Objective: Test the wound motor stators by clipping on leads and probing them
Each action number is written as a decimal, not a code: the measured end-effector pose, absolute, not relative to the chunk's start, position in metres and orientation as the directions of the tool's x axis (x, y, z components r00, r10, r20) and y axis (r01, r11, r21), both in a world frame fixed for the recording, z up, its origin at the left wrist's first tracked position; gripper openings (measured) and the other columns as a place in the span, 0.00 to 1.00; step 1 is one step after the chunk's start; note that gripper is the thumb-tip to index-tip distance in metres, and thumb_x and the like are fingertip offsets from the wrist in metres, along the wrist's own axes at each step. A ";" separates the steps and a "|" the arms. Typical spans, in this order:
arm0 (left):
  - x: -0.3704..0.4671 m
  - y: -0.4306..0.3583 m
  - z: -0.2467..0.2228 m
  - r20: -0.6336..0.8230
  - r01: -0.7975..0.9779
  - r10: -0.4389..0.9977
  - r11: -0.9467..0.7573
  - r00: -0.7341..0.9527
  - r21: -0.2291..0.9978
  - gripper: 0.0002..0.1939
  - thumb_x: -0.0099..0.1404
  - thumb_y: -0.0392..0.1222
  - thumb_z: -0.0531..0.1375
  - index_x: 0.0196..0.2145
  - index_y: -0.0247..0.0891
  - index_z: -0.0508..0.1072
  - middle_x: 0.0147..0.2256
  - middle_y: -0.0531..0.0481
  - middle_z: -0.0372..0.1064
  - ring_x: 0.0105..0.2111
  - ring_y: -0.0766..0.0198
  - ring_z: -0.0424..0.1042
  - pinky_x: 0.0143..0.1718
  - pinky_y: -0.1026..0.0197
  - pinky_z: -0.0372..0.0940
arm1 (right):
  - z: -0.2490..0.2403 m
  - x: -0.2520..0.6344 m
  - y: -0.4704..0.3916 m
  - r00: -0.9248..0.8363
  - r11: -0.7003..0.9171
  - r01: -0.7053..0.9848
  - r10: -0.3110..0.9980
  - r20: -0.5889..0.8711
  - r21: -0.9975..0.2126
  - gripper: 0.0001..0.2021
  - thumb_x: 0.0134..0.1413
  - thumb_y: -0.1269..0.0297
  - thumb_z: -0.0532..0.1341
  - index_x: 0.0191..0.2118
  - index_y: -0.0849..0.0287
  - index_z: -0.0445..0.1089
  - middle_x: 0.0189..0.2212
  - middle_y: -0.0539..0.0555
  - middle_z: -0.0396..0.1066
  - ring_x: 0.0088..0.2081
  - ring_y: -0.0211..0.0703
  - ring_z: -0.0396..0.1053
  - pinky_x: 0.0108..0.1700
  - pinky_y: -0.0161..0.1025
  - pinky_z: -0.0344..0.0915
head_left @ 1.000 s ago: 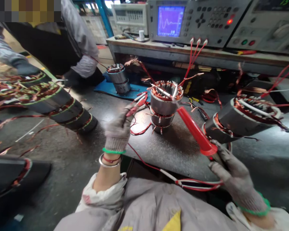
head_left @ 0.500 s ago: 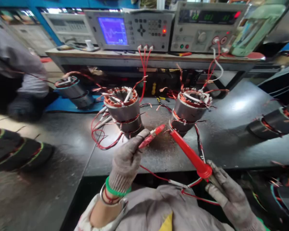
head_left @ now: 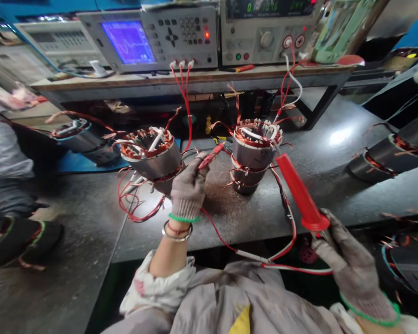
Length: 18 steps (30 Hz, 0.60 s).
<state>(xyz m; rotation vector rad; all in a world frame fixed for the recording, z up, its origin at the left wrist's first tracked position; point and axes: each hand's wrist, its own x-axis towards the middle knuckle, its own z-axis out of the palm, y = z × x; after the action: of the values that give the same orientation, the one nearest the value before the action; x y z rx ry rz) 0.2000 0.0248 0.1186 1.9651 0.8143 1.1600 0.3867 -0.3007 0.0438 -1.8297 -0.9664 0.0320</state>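
Wound core [head_left: 252, 155], red probe [head_left: 299, 192] and red clip [head_left: 211, 156] at the bench [head_left: 254, 218]
Upright on the bench, the core looks heavy and stiff, best held by its bare side; the probe, likely light and rigid, slants up-left near its rim, contact unclear, clamped in the right hand's [head_left: 351, 266] fingers; the clip, probably springy, points up-right, pinched by the left hand's [head_left: 190, 185] fingers.

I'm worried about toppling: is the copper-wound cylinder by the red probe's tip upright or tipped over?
Upright: the copper-wound cylinder stands on end on the metal table, its copper windings facing up.
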 end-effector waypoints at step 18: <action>0.190 0.029 0.011 0.053 0.561 0.869 -0.362 0.491 0.745 0.18 0.69 0.41 0.57 0.53 0.35 0.78 0.49 0.41 0.80 0.52 0.50 0.77 0.57 0.52 0.69 | -0.011 0.368 -0.309 0.387 -0.149 0.846 0.831 0.399 -0.512 0.23 0.63 0.69 0.61 0.63 0.51 0.69 0.59 0.54 0.73 0.55 0.49 0.76 0.61 0.45 0.72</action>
<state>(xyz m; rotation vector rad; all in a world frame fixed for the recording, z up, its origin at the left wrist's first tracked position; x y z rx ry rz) 0.1895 0.0290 0.0106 2.0648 1.1723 0.5895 0.3676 -0.3095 -0.0110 -1.9672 -1.4365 -0.0279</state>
